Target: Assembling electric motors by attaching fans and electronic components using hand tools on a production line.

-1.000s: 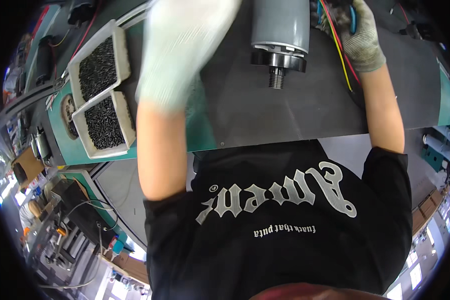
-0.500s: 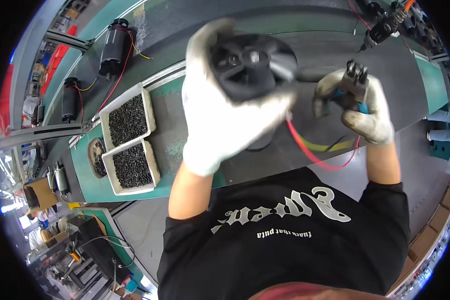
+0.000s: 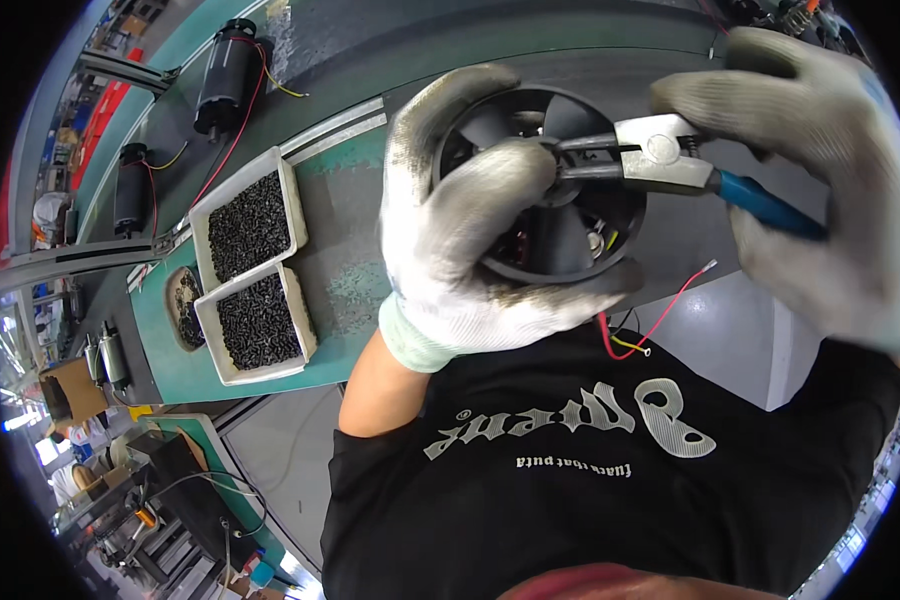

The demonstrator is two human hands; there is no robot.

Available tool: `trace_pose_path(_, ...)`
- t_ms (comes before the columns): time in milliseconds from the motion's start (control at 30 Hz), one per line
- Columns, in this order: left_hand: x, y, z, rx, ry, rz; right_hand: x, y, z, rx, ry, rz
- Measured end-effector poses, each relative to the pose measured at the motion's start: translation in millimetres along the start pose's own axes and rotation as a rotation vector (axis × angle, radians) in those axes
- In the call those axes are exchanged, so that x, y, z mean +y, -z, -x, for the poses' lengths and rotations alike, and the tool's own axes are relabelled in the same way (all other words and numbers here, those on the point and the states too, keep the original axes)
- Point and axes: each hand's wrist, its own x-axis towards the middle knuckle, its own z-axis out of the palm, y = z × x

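In the head view, a round black motor housing (image 3: 560, 210) is held up close under the camera, above the grey work surface (image 3: 410, 60) and in front of the person's black shirt. Its open end faces up toward the camera, so its long axis runs nearly straight along the line of sight, and the black fan blades inside show end-on. Red, yellow and black wires (image 3: 660, 320) trail from its lower edge toward the person's right.

The left hand (image 3: 470, 230), in a white work glove, is curled tightly around the housing: the fingers wrap over its left rim and upper edge, the palm sits under its lower left, and one fingertip lies across the open face, touching the plier tips.

The right hand (image 3: 820, 190), also gloved, is closed around the blue handles of a pair of pliers (image 3: 650, 160). The pliers lie almost level, handles to the right, and the narrow jaws reach into the middle of the housing, nearly closed; what they pinch I cannot tell.

To the left, on the green bench strip (image 3: 350, 260), two shallow white trays stand touching, end to end. The upper tray (image 3: 248, 225) and the lower tray (image 3: 258, 325) are both full of small black screws. Farther back, two black cylindrical motors (image 3: 225, 75) with wires lie on the grey surface.
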Motion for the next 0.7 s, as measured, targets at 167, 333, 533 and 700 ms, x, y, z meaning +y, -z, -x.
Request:
trace_pose_path(167, 13.3, -5.5, -3.1, 0.006, -0.041, 0.032, 8.5, 33.2, 16.8, -0.124, -0.086, 0.143)
trace_pose_path(333, 16.3, 10.5, 1.1, -0.057, -0.116, -0.016, 83.8, -37.1, 49.8, 0.399, 0.063, -0.132)
trace_pose_path(533, 2.1, 29.8, -14.4, -0.195, -0.194, 0.040, 209.1, -175.1, 132.5, 0.609, -0.453, 0.374)
trace_pose_path(700, 11.3, 0.8, -0.2, 0.018, -0.089, 0.130, 103.6, -200.3, 131.0, 0.480, -0.433, -0.201)
